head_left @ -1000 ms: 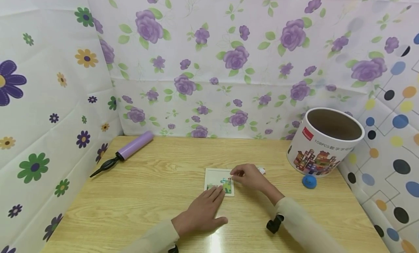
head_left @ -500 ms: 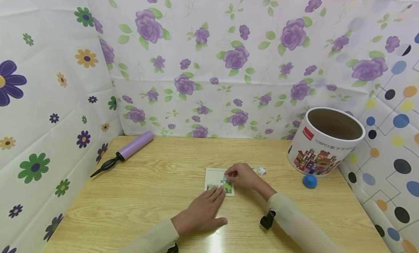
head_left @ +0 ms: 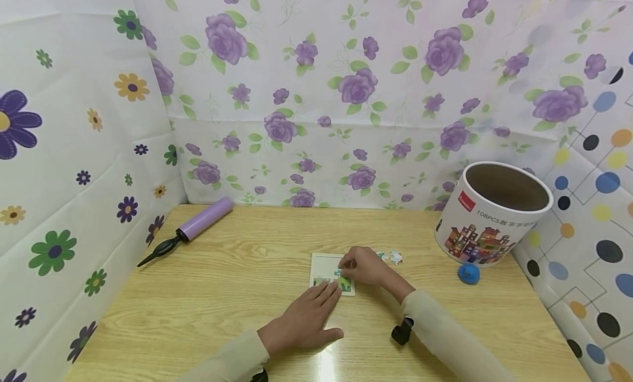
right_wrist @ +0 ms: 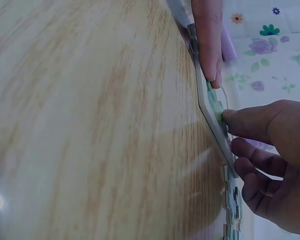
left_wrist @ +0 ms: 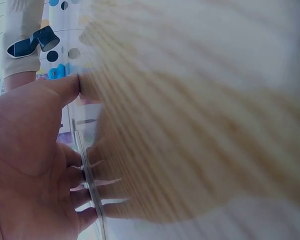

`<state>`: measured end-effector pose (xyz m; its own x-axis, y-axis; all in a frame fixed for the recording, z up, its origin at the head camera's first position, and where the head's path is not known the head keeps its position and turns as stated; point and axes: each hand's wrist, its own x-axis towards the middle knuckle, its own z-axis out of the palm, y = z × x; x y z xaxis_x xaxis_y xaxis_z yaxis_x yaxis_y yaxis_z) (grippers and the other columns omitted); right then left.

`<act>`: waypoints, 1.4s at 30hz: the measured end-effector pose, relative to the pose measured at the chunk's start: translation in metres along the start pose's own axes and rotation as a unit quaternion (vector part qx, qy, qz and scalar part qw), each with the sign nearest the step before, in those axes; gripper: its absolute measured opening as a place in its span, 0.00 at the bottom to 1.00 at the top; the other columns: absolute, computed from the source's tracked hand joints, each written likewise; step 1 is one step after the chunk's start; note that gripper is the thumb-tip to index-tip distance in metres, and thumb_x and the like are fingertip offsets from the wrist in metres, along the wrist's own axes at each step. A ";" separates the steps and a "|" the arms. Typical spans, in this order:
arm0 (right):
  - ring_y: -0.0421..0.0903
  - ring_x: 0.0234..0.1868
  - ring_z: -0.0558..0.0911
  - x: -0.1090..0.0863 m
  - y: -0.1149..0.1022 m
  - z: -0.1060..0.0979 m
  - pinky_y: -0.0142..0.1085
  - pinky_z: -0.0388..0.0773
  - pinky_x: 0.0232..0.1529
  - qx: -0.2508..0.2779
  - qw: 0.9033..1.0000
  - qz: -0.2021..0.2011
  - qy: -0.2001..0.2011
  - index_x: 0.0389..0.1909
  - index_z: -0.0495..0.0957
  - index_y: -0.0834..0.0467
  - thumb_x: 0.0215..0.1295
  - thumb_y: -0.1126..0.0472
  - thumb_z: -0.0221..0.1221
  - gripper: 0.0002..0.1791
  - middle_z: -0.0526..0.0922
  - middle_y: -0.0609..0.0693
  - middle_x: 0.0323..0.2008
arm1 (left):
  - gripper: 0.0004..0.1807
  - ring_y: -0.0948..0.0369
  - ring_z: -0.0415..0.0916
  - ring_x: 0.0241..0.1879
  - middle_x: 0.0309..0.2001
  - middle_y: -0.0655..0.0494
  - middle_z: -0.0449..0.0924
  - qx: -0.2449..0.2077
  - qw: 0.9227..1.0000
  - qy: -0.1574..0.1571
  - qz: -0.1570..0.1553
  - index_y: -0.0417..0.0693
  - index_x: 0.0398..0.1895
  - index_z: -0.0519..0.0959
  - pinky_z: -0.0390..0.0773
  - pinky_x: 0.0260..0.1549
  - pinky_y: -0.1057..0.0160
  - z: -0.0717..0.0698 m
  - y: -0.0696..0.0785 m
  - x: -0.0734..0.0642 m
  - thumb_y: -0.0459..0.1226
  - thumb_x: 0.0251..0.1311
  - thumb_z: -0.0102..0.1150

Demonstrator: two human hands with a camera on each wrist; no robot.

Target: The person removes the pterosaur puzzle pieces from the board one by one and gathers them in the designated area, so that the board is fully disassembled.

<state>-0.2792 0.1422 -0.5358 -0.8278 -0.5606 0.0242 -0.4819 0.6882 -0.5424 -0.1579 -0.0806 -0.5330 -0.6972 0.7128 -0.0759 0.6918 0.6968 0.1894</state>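
A small jigsaw board [head_left: 323, 264] with a pale frame lies on the table, with green and yellow puzzle pieces [head_left: 345, 284] along its near side. My left hand [head_left: 307, 317] rests flat with straight fingertips on the board's near edge, covering part of the picture. At the board's right side, my right hand [head_left: 367, 267] has its thumb and fingers bent together on a small puzzle piece [head_left: 338, 272], mostly hidden by them. In the right wrist view, the right thumb [right_wrist: 245, 122] touches the puzzle surface, and the other fingers curl beside the board's edge.
Loose puzzle pieces [head_left: 395, 258] lie right of the board, partly behind the right hand. A large white bucket [head_left: 487, 228] and a blue rounded object [head_left: 468, 273] stand at the right. A purple balloon pump [head_left: 205, 219] lies at the far left. Patterned cloth surrounds the table.
My right hand has shifted slightly left over the board with its fingers bent, uncovering more of the loose pieces behind it. The left hand has stayed in place.
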 end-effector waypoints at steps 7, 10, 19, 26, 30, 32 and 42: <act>0.36 0.32 0.78 0.000 -0.001 -0.001 0.36 0.77 0.36 0.018 1.000 0.011 0.004 0.37 0.89 0.51 0.66 0.59 0.69 0.02 0.84 0.38 0.32 | 0.47 0.49 0.47 0.81 0.82 0.46 0.48 -0.001 1.000 -0.007 -0.008 0.41 0.82 0.51 0.55 0.75 0.50 -0.002 0.002 0.001 0.65 0.74 0.41; 0.37 0.33 0.79 -0.001 -0.002 -0.002 0.37 0.79 0.37 0.032 0.999 0.011 0.002 0.38 0.88 0.53 0.67 0.60 0.68 0.02 0.84 0.38 0.32 | 0.47 0.49 0.47 0.81 0.82 0.46 0.48 -0.002 1.000 -0.010 -0.010 0.41 0.82 0.52 0.55 0.75 0.50 -0.003 0.002 0.001 0.65 0.74 0.41; 0.36 0.36 0.82 -0.002 0.000 -0.004 0.39 0.81 0.42 0.068 0.997 0.020 0.009 0.38 0.88 0.50 0.69 0.60 0.67 0.02 0.87 0.37 0.34 | 0.47 0.50 0.47 0.80 0.81 0.46 0.49 0.002 1.000 -0.010 -0.013 0.41 0.81 0.53 0.56 0.75 0.50 -0.003 0.003 0.002 0.65 0.73 0.42; 0.37 0.37 0.83 -0.003 -0.001 -0.006 0.39 0.82 0.42 0.077 0.997 0.028 0.009 0.40 0.89 0.49 0.69 0.62 0.66 0.06 0.89 0.41 0.38 | 0.48 0.50 0.47 0.80 0.81 0.46 0.49 0.002 1.000 -0.009 -0.011 0.41 0.81 0.53 0.56 0.75 0.50 -0.002 0.002 0.002 0.65 0.73 0.42; 0.37 0.39 0.83 -0.001 -0.001 -0.006 0.38 0.82 0.43 0.071 0.997 0.031 0.002 0.40 0.90 0.49 0.70 0.62 0.65 0.07 0.89 0.41 0.40 | 0.48 0.50 0.47 0.80 0.81 0.46 0.49 0.007 1.000 -0.008 -0.009 0.41 0.81 0.53 0.56 0.75 0.51 -0.002 0.001 0.003 0.65 0.73 0.42; 0.37 0.39 0.83 -0.001 -0.002 -0.006 0.37 0.82 0.43 0.071 0.997 0.032 -0.001 0.40 0.90 0.49 0.70 0.62 0.65 0.07 0.89 0.41 0.39 | 0.48 0.50 0.48 0.80 0.81 0.46 0.50 0.009 1.000 -0.008 -0.009 0.41 0.81 0.53 0.56 0.75 0.51 -0.002 0.001 0.003 0.65 0.73 0.41; 0.37 0.38 0.83 -0.013 0.003 -0.023 0.37 0.82 0.42 0.079 0.996 0.021 0.021 0.44 0.89 0.51 0.70 0.59 0.65 0.06 0.88 0.41 0.40 | 0.48 0.50 0.47 0.80 0.82 0.47 0.49 0.005 1.000 -0.013 -0.014 0.42 0.82 0.52 0.55 0.75 0.50 -0.004 0.003 0.002 0.66 0.73 0.41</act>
<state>-0.2766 0.1618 -0.5188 -0.8594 -0.5103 0.0328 -0.3985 0.6281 -0.6684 -0.1581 -0.0776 -0.5291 -0.7114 0.6946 -0.1066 0.6738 0.7174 0.1771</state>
